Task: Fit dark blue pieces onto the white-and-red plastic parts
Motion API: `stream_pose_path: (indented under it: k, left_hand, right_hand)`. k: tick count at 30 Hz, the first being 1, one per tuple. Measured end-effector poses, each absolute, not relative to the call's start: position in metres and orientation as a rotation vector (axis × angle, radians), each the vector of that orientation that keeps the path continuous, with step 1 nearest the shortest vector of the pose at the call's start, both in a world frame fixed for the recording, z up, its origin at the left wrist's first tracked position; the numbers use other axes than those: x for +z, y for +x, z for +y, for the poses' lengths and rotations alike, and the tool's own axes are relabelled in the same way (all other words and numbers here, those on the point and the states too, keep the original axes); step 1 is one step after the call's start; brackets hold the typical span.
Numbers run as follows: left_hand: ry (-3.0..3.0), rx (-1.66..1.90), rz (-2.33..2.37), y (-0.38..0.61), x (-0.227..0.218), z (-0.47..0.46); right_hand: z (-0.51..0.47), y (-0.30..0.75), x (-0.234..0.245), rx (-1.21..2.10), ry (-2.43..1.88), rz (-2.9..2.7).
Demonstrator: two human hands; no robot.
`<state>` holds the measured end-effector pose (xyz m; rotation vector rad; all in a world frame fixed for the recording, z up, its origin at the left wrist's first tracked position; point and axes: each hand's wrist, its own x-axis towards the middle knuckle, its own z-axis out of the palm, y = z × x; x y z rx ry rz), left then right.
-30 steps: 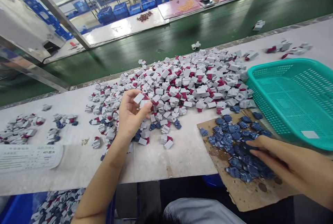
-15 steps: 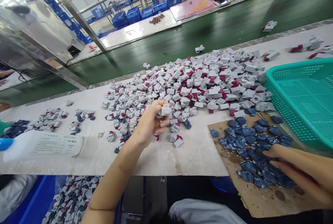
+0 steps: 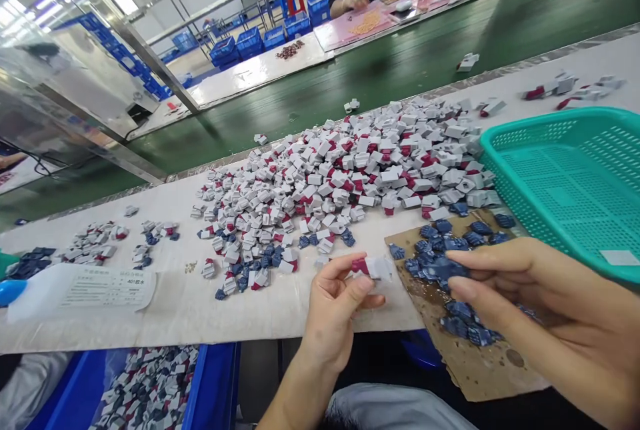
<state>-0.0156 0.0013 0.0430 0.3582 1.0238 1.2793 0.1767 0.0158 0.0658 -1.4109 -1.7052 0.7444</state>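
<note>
1. Head view: the left hand (image 3: pixel 336 310) is closed on a white-and-red part (image 3: pixel 374 267), which is pinched between thumb and fingertips.
2. The right hand (image 3: pixel 545 317) is clamped on a blue part (image 3: pixel 447 269), which is held between thumb and forefinger just beside the left grip.
3. Under the right grip a cardboard sheet (image 3: pixel 480 370) is seen, strewn with loose blue pieces (image 3: pixel 467 331).
4. Beyond both grips a white-and-red pile (image 3: pixel 360 170) is spread, and a green basket (image 3: pixel 565 177) is set behind the right hand.

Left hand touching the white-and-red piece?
Touching. Head view: left hand pinches the white-and-red piece between thumb and fingers; right hand grips a blue piece.
</note>
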Motion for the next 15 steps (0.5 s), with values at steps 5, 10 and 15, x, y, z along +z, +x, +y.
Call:
stream_pose_path:
  k: [5, 10, 15]
  left_hand:
    - [0.434, 1.276, 1.030, -0.012, 0.048, -0.001]
    - [0.271, 1.304, 1.002, -0.007, 0.048, 0.000]
    - [0.301, 1.268, 0.952, 0.000, 0.049, 0.000]
  right_hand:
    - [0.016, 0.153, 0.076, 0.881, -1.204, -1.703]
    - [0.007, 0.148, 0.062, 0.856, -1.259, -1.635]
    - [0.005, 0.141, 0.058, 0.792, -1.255, -1.677]
